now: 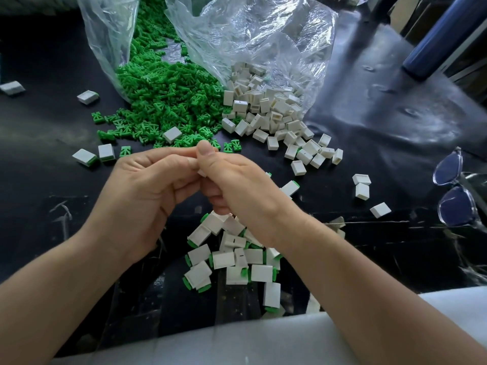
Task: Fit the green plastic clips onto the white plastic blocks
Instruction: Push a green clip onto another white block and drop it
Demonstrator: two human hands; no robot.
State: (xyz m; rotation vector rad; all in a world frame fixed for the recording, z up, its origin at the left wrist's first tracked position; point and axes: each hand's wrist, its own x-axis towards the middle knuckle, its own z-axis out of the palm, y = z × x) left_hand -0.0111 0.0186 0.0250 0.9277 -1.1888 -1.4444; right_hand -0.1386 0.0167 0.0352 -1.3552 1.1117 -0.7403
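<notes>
Head view: the left hand (147, 185) and the right hand (237, 180) meet over the middle of the tabletop (52, 122), both pinching one white block (201, 173) (only its corner shows; any clip is hidden). I judge the pressing-in step is in hand. Next it should go to the finished pieces (232, 259) by the near edge, then a new pair from the green clips (163, 98) and white blocks (276, 114) toward the far edge. No writing is readable

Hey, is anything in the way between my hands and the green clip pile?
Nothing visible blocks it. The green clip pile spills from the clear bag toward the left hand and right hand; only a stray white block lies on its near edge.
</notes>
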